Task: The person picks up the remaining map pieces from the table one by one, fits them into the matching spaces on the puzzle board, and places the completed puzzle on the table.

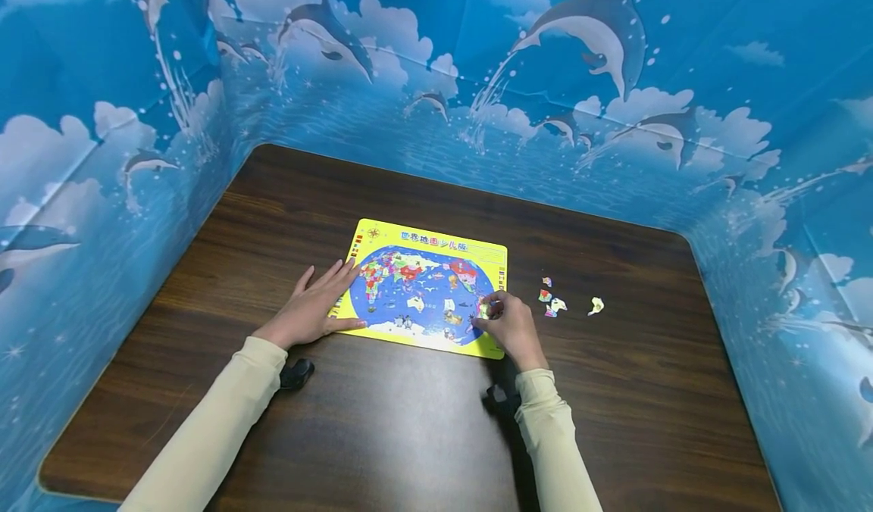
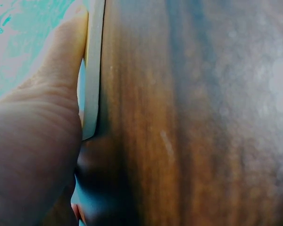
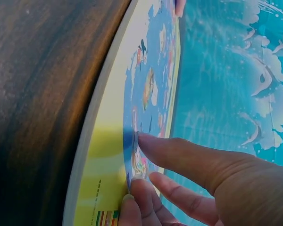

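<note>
A yellow-bordered world map puzzle board point(image 1: 430, 345) lies flat on the table. My left hand point(image 1: 317, 305) rests on its left edge, fingers spread and thumb along the near border; the left wrist view shows the thumb point(image 2: 61, 52) against the board's side. At the map's right end my right hand point(image 1: 511, 326) pinches a small pale puzzle piece point(image 1: 485, 310) between thumb and fingers. In the right wrist view the thumb point(image 3: 174, 153) and fingertips close around this piece, low over the board's blue sea. Part of the piece is hidden by the fingers.
Several loose puzzle pieces point(image 1: 558, 305) lie on the brown wooden table point(image 1: 648, 391) right of the board, with a pale piece point(image 1: 596, 305) farther right. Blue dolphin-print cloth point(image 1: 436, 65) hangs behind and at both sides. Dark wrist cameras point(image 1: 296, 374) sit below the wrists.
</note>
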A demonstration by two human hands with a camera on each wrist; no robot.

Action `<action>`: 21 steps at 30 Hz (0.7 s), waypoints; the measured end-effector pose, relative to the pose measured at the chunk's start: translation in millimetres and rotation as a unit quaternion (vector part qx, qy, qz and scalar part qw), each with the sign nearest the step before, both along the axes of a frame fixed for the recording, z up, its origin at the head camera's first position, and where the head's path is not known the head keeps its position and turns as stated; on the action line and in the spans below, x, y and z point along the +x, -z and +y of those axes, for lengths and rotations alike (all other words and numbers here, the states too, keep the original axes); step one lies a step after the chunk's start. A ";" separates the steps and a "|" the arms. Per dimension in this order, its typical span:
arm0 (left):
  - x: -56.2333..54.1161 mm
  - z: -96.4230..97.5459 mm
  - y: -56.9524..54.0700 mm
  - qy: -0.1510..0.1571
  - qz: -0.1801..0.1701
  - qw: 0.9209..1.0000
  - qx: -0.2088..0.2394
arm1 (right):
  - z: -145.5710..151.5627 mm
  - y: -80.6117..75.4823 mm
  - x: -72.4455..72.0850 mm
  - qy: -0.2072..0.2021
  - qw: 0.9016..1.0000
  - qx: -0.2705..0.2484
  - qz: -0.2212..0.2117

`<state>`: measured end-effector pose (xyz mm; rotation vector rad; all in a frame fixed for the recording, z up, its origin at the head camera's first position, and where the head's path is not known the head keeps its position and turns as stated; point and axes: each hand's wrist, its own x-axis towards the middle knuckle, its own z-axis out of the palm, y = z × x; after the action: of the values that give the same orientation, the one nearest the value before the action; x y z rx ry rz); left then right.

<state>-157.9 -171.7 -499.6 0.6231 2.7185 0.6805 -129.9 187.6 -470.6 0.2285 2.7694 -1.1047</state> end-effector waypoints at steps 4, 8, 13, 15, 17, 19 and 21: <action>-0.8 -0.2 0.2 -0.002 0.002 1.000 -0.004 | -0.6 1.0 -0.4 -0.003 1.000 0.002 -0.002; -1.0 -0.7 1.8 -0.003 0.002 1.000 -0.005 | 3.0 -1.8 -2.4 0.000 1.000 0.000 0.003; -1.7 -1.3 2.5 -0.003 0.006 1.000 0.001 | 28.2 -8.1 -15.1 0.031 0.998 0.001 0.055; -1.7 -1.5 2.6 -0.003 0.008 1.000 0.000 | 45.4 -7.5 -23.7 0.054 0.995 0.010 0.082; -1.2 -1.8 2.8 -0.004 0.008 1.000 -0.001 | 63.3 -5.2 -31.8 0.081 0.992 0.023 0.094; -0.4 -1.7 2.8 -0.004 0.009 1.000 -0.001 | 78.9 -2.2 -36.9 0.099 0.989 0.038 0.103; 0.1 -1.3 2.6 -0.001 0.010 1.000 0.000 | 89.9 -0.6 -39.1 0.110 0.988 0.047 0.092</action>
<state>-157.8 -173.0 -502.2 0.6304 2.7375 0.6793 -169.0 277.5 -470.0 0.4782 3.0238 -1.0932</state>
